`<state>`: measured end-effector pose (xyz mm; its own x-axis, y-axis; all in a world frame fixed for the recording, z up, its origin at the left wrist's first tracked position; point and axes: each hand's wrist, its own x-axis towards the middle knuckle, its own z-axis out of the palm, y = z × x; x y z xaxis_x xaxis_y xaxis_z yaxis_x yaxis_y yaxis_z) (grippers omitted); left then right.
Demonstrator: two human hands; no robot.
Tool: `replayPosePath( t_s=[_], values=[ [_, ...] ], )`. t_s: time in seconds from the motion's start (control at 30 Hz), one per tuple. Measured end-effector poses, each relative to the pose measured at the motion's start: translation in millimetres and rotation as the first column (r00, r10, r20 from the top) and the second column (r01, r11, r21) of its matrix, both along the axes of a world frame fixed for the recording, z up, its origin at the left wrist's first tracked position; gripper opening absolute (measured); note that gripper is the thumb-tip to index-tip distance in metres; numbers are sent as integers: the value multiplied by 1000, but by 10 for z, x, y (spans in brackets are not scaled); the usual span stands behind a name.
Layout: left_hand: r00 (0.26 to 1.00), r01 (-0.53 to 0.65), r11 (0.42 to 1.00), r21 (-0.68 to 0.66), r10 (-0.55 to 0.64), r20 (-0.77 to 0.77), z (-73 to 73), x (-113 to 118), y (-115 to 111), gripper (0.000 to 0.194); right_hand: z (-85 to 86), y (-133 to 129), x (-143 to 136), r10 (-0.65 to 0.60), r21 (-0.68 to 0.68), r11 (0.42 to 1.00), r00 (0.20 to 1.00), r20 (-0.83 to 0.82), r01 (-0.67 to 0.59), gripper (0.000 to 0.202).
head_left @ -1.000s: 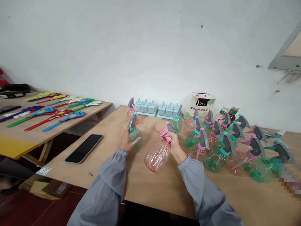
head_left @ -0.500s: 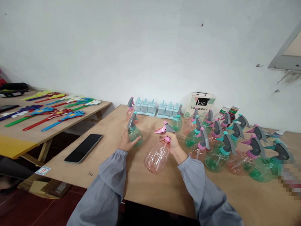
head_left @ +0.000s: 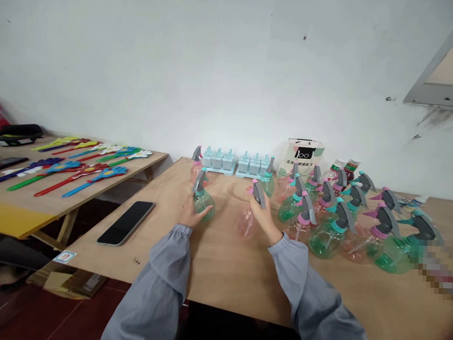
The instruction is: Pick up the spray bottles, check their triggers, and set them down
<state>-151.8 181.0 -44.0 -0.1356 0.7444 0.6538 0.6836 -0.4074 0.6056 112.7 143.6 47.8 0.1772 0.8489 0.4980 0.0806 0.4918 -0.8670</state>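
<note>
My left hand (head_left: 192, 211) is wrapped round a green spray bottle (head_left: 204, 203) with a grey trigger head, upright on the wooden table. A pink spray bottle (head_left: 246, 224) is in my right hand (head_left: 261, 211), its fingers round the neck below the pink and grey head; part of the bottle is blurred. Behind my left hand is another pink spray bottle (head_left: 196, 170). Beyond my right hand stands a green one (head_left: 266, 184). Several pink and green spray bottles (head_left: 326, 238) stand grouped to the right of my right hand.
A black phone (head_left: 126, 223) lies on the table (head_left: 166, 187) at left. Light blue moulds (head_left: 226, 162) and a printed box (head_left: 299, 160) are along the wall. Colourful hand-shaped clappers (head_left: 81, 175) cover a second table at far left.
The pink bottle in my right hand has swung from tilted to more upright and its base has moved back and to the right. My left hand has stayed put on the green bottle.
</note>
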Motion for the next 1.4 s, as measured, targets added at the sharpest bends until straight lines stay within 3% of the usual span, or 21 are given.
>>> replayPosePath(
  t_s=[0.07, 0.27, 0.5, 0.6, 0.73, 0.87, 1.27, 1.4],
  values=[
    [1000, 10, 1000, 16, -10, -6, 5, 5, -1, 78, 0, 38, 73, -72, 64, 996, 997, 39, 69, 31],
    [1000, 21, 1000, 6, -21, 7, -15, 2, 18, 83, -54, 113, 182, -150, 84, 986, 985, 86, 143, 43],
    [998, 52, 999, 3, -53, 34, -12, -2, 31, 84, -353, 164, 262, -224, -2, 974, 965, 136, 226, 38],
    [998, 61, 998, 12, -61, 26, 2, 2, 24, 82, -491, 139, 327, -293, 75, 956, 936, 193, 284, 37],
    [997, 67, 998, 13, -68, 27, 3, 8, 24, 84, -676, 112, 389, -384, 207, 920, 872, 305, 332, 51],
    [998, 62, 998, 7, -62, 32, -11, 6, 29, 86, -792, 120, 418, -452, 243, 890, 823, 343, 387, 56],
    [997, 68, 998, -3, -68, 46, -34, 19, 32, 83, -853, 234, 434, -460, 246, 881, 851, 252, 403, 62],
    [994, 104, 994, -38, -102, 32, 30, 43, -36, 81, -812, 32, 439, -527, 422, 811, 819, 228, 405, 68]
  ],
)
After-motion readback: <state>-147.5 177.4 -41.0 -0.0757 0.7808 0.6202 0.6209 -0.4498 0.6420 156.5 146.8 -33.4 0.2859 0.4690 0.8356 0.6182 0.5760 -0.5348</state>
